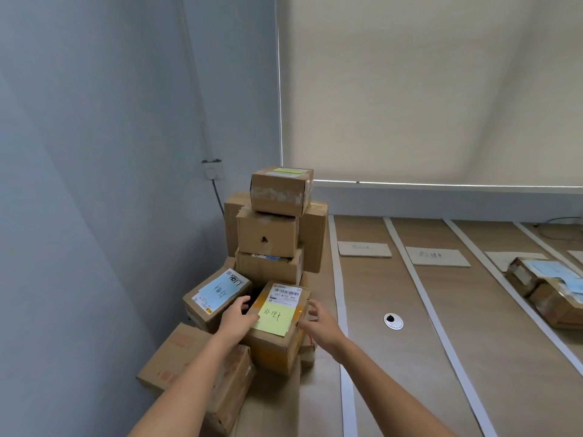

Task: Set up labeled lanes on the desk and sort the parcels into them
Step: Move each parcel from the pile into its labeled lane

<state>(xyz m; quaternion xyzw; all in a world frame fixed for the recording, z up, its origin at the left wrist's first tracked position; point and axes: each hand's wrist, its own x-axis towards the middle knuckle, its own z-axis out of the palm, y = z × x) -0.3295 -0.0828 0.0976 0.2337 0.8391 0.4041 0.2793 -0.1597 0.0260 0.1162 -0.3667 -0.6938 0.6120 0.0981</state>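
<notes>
Currently: brown cardboard parcel with green note (277, 323), table's left edge; left hand (237, 317) touching, right hand (315, 320) beside, fingers apart. Risk: neighbouring stacked boxes (271, 234) toppling.

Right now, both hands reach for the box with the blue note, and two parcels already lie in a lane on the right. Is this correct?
Not quite. In the head view the hands reach for the box with the green note, not blue. Two parcels do lie in a right lane.

— Which one's up front?
— The brown cardboard parcel with the green handwritten note (277, 326), upright by the pile of cardboard boxes (268, 234)
— And the white tape lanes (422, 298)?
— Two brown parcels (549, 288) lie in one
</notes>
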